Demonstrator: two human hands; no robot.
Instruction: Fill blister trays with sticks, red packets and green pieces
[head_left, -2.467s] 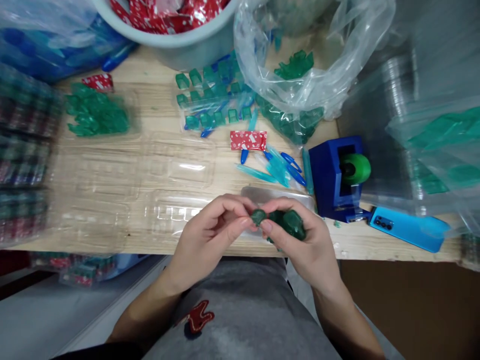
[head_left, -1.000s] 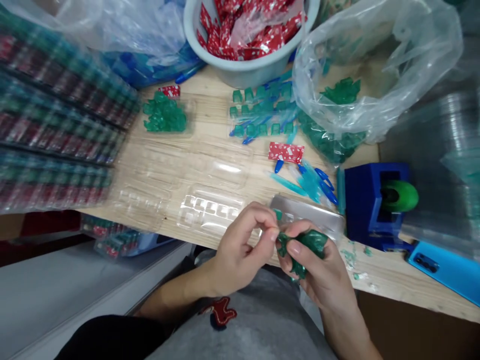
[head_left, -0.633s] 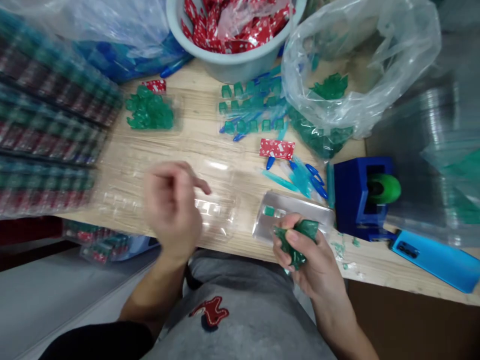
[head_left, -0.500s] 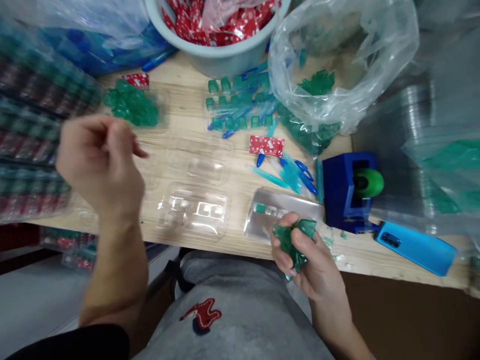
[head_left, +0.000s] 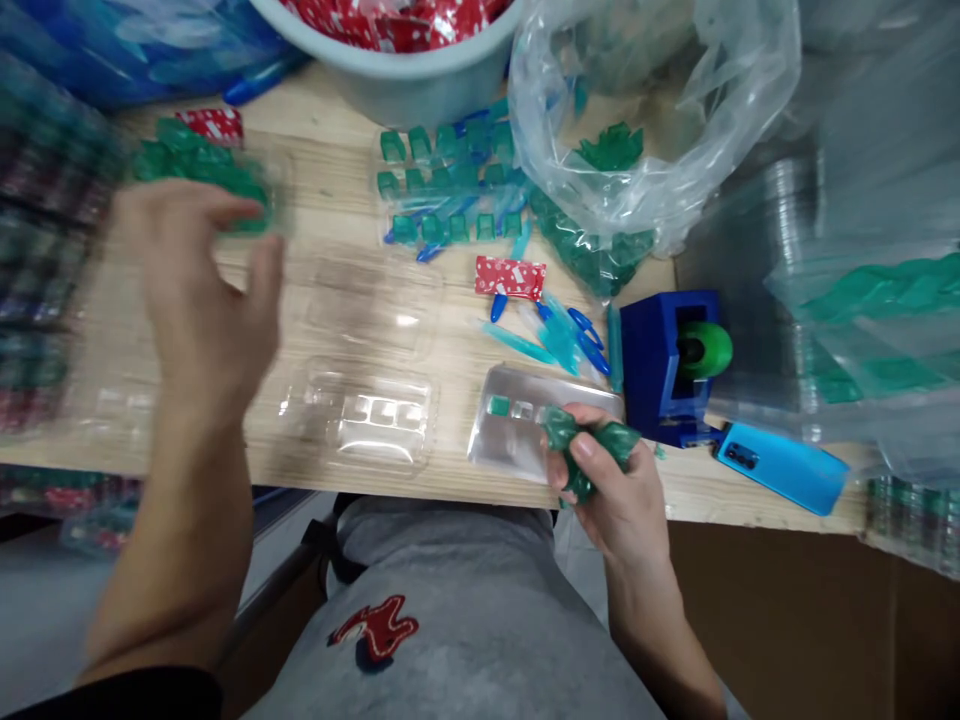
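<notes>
My left hand (head_left: 206, 280), a little blurred, is at the left with thumb and fingers apart and nothing visible between them. Just beyond its fingers lies a heap of translucent green plastic pieces (head_left: 196, 160) in a clear tray. My right hand (head_left: 611, 480) is closed around several green plastic pieces (head_left: 582, 450) at the table's front edge. Under and beside it sits a silver metal plate (head_left: 487, 430) with a green square piece (head_left: 498, 405) on it. Clear blister trays (head_left: 360, 415) rest between the hands. Farther back, another blister tray holds rows of green cups (head_left: 442, 180).
A grey-blue bucket (head_left: 397, 85) of red packets stands at the back. Right of it is an open clear bag (head_left: 652, 190) with green pieces. A blue tape dispenser (head_left: 660, 370) and a blue phone (head_left: 784, 470) are at right. Filled packs (head_left: 45, 240) are stacked left.
The view has shifted right, so the scene sits farther left. My left hand has gone from curled to spread fingers near the green heap. My right hand still holds green pieces.
</notes>
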